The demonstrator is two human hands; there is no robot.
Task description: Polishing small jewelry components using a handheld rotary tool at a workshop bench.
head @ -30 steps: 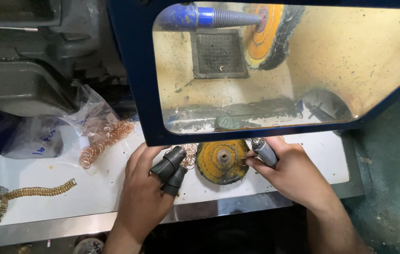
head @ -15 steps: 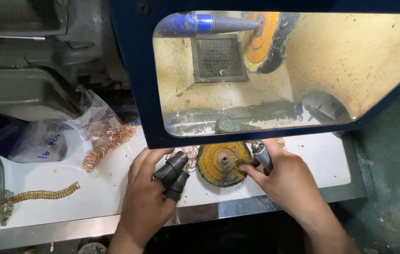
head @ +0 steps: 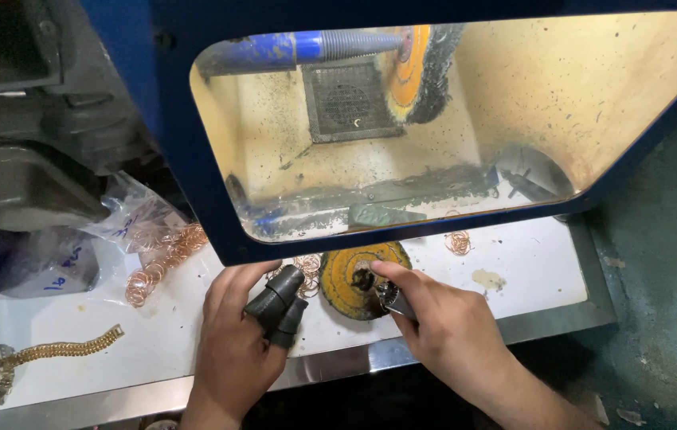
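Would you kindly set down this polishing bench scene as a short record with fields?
Left hand: left hand on the white tray, two fingers in dark finger guards
Right hand: right hand, fingers on the hub of the yellow buffing wheel
Behind: mounted buffing wheel inside the shield window
Left side: copper rings, gold chain

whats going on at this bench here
A person works at a white bench in front of a blue-framed polishing booth. The right hand touches the middle of a loose yellow buffing wheel lying flat on the bench. The left hand, with dark finger guards on, rests beside it. A second wheel sits on the spindle inside. Copper-coloured rings and a gold chain lie to the left.
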